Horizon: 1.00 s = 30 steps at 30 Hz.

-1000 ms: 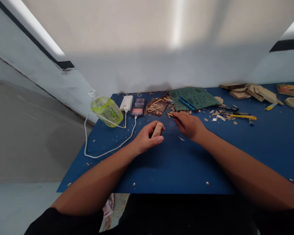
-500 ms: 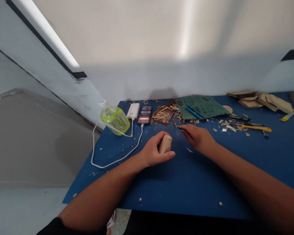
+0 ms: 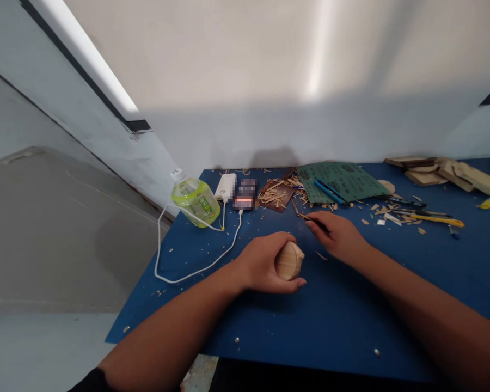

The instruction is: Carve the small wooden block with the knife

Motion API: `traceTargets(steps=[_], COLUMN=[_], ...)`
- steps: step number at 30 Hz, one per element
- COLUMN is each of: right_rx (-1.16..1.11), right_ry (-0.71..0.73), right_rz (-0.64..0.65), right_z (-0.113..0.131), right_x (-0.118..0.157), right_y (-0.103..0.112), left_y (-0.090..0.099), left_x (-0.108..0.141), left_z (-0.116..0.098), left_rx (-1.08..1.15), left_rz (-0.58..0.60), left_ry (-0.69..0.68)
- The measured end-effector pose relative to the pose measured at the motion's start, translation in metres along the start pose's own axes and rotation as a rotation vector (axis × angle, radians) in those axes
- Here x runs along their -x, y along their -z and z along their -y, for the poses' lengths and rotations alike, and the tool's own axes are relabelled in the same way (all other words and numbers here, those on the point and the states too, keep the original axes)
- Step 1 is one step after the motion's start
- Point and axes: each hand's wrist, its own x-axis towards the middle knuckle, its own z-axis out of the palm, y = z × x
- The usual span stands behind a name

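My left hand (image 3: 265,264) is wrapped round a small, pale block of wood (image 3: 289,261), thumb on one side and fingers on the other. The wood has a rounded, faceted outline, and a flat grained face shows. My right hand (image 3: 340,234) pinches a thin, dark, stick-like tool (image 3: 310,219); its kind is too small to make out. That tool points left toward a heap of wood shavings (image 3: 274,193) and is apart from the block. A thin curled shaving (image 3: 321,255) lies below my right hand on the blue table (image 3: 310,326).
Behind my hands lie a green sandpaper sheet (image 3: 351,182) and a blue pen-like tool (image 3: 330,190). Cutters with a yellow handle (image 3: 439,220) and wood pieces (image 3: 453,171) are at right. At left are a bottle (image 3: 196,202), power bank (image 3: 226,186), phone (image 3: 245,193) and white cable (image 3: 188,279).
My left hand has moved slightly right and nearer to me, turning the wood block so more of its flat face shows. My right hand keeps its pinch. The whole view has shifted slightly.
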Motion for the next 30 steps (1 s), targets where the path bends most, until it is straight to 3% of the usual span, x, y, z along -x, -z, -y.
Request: traceTargets(steps=[13, 23, 26, 30], right_rx=[-0.212, -0.360, -0.400, -0.249], right_ry=[-0.070, -0.200, -0.178, -0.084], right_rz=[-0.016, -0.078, -0.026, 0.033], right_z=[0.001, 0.022, 0.036, 0.056], right_x=[-0.006, -0.015, -0.025, -0.052], right_y=[-0.006, 0.019, 0.027, 0.038], left_y=[-0.001, 0.000, 0.001, 0.001], left_x=[0.000, 0.003, 0.004, 0.000], left_z=[0.002, -0.002, -0.001, 0.007], left_rx=[-0.017, 0.000, 0.063, 0.316], left_rz=[0.031, -0.015, -0.058, -0.098], left_ry=[0.045, 0.085, 0.101, 0.141])
